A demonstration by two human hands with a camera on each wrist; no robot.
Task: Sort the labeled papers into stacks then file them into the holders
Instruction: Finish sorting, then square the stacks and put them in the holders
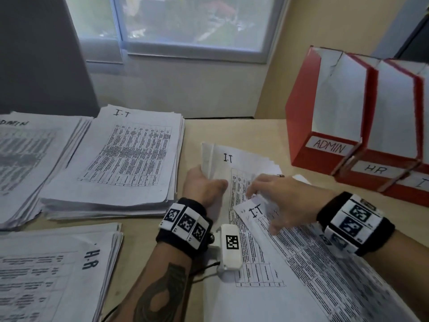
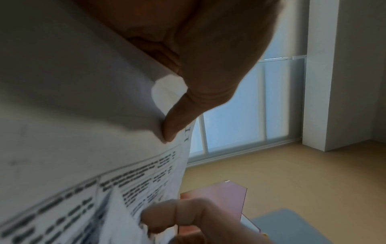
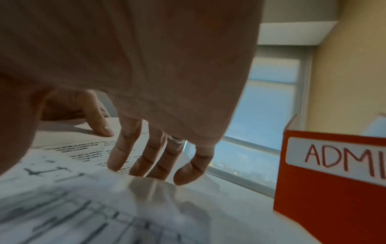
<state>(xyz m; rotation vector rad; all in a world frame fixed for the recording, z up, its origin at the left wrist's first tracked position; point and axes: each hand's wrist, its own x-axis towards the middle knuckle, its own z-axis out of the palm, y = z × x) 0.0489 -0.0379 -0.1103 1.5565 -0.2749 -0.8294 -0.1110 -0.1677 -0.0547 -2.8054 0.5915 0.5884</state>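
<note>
Near the desk's middle, my left hand (image 1: pixel 204 184) grips the left edge of a fanned bundle of papers marked I.T (image 1: pixel 241 159); the thumb (image 2: pixel 177 115) presses on the top sheet (image 2: pixel 83 132). My right hand (image 1: pixel 278 201) is spread, palm down, over the same bundle, and its straight fingers (image 3: pixel 123 148) touch the printed sheets. Beneath the palm a loose I.T sheet (image 1: pixel 290 252) slants toward the lower right. Red holders stand at the right: ADMIN (image 1: pixel 325 147), HR (image 1: pixel 376 169) and a third (image 1: pixel 415 189) cut off by the frame edge.
Three sorted stacks lie on the left of the desk: ADMIN (image 1: pixel 23 159) at the far left, I.T (image 1: pixel 130 154) beside it, and H.R (image 1: pixel 58 275) at the front. Bare desk (image 1: pixel 232 131) shows between the I.T stack and the holders. A window is behind the desk.
</note>
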